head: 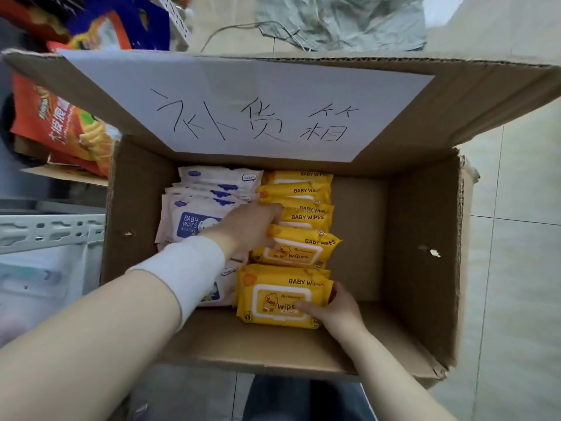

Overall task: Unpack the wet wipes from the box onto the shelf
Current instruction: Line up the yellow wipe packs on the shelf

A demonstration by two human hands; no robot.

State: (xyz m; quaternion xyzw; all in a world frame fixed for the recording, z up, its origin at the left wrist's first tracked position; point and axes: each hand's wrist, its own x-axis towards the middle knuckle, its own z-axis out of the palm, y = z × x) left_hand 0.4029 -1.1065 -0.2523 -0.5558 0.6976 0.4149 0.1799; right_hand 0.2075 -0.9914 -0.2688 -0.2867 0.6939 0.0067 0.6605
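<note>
An open cardboard box (pixel 422 244) holds two rows of wet wipes: white and blue packs (pixel 194 220) on the left, yellow packs (pixel 299 189) on the right. My left hand (pixel 249 229) reaches in with its fingers curled round a middle yellow pack (pixel 299 252). My right hand (pixel 334 309) grips the nearest yellow packs (pixel 273 302) at their right end, thumb on top. The box's right half shows bare cardboard.
A white sheet with handwriting (pixel 252 110) covers the far flap. Snack bags (pixel 57 129) lie on a shelf at the left, above a white metal shelf rail (pixel 48 230). Crumpled plastic (pixel 340 22) lies on the tiled floor behind the box.
</note>
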